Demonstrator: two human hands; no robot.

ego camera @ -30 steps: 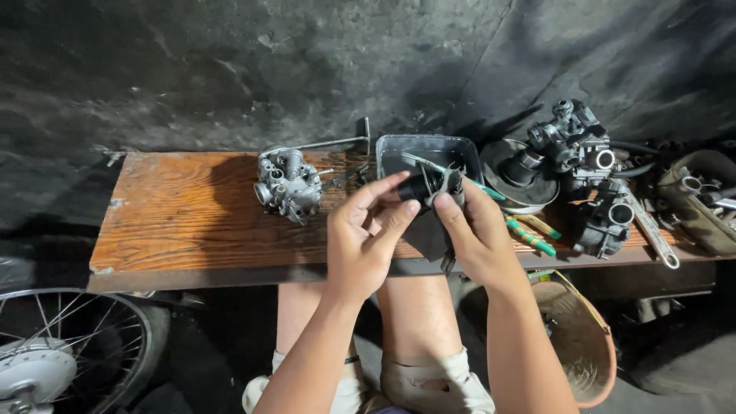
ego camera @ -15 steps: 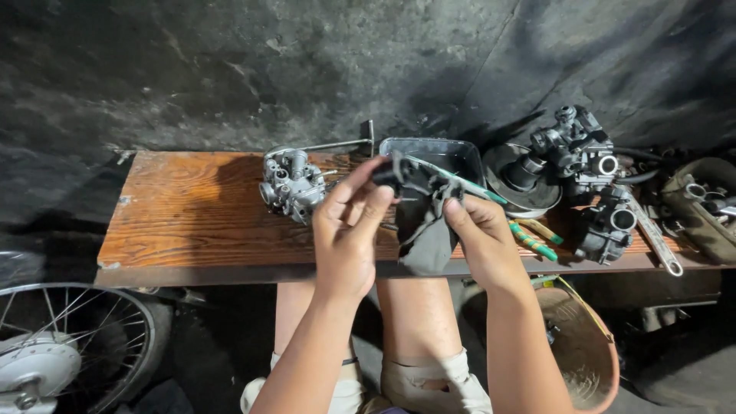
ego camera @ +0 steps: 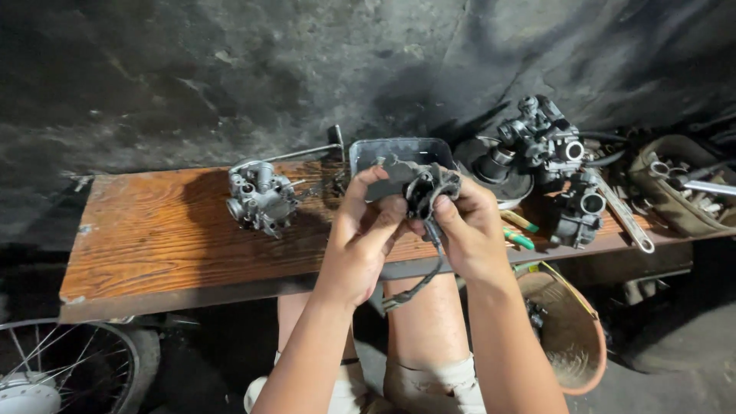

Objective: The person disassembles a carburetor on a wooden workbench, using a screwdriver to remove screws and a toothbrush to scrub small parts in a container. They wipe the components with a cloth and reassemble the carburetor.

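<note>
1. A low wooden bench (ego camera: pixel 153 245) is seen from above, set against a dark, stained wall (ego camera: pixel 230 69), with the person's bare knees visible beneath it.
2. A small dark carburetor part (ego camera: pixel 429 188) is held up in both hands, above the front edge of the bench and just in front of a grey metal tray (ego camera: pixel 368 149).
3. The left hand (ego camera: pixel 364 238) is closed around the left side of the part, with its fingers curled over the top and the thumb pressed at the front.
4. The right hand (ego camera: pixel 468 226) is clenched on the right side of the part, the thumb laid across its face.
5. A black hose (ego camera: pixel 418 284) is seen hanging from the part, down between the wrists toward the knees.
6. A complete grey carburetor (ego camera: pixel 261 198) is placed on the bench to the left of the hands, well apart from them, with a thin metal rod (ego camera: pixel 303 153) lying behind it.
7. More carburetors (ego camera: pixel 548 146) are stacked at the right end of the bench, beside a dark round dish (ego camera: pixel 491 165).
8. Screwdrivers with green and yellow handles (ego camera: pixel 520 230) and a flat wrench (ego camera: pixel 625 222) are laid near the right edge.
9. A round brown basin (ego camera: pixel 571 337) is seen on the floor at the right, and a spoked wheel (ego camera: pixel 69 368) at the lower left.
</note>
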